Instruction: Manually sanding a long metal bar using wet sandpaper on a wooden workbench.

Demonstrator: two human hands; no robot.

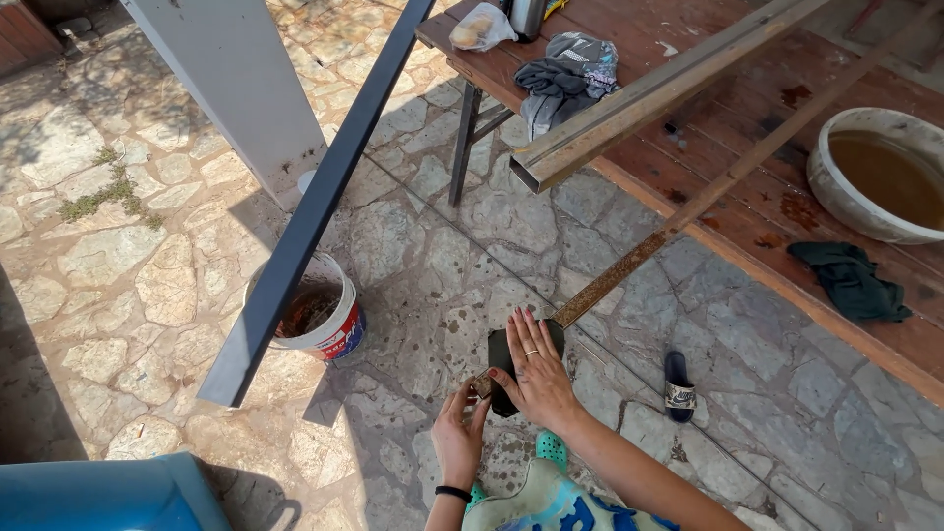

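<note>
Two hands work at the near end of a long rusty bar (678, 224), seen in the single head view. The bar runs from the wooden desk (787, 285) at upper right down to a point above the stone floor (442, 246), where its lower end is covered by a dark pad (500, 356). The right hand (536, 372) lies flat, fingers spread wide, pressing the pad onto the bar. The left hand (458, 435), below and just beside it, pinches the bar's tip with narrowed fingers at the pad's lower edge. The step in hand appears to be rubbing or cleaning the rusty end of the bar with the pad; judged from the rust along its whole length, little of it is done. The next move would call for steadying the tip with the left hand while the right hand slides the pad along the bar under even pressure. Also on the desk: a second, thicker rusty beam (629, 108), a bowl (875, 177) of brown liquid, a dark cloth (851, 280) and grey gloves (560, 84). A dark painted beam (305, 226) crosses at left, above a white bucket (329, 320). A sandal (678, 385) lies on the floor.
</note>
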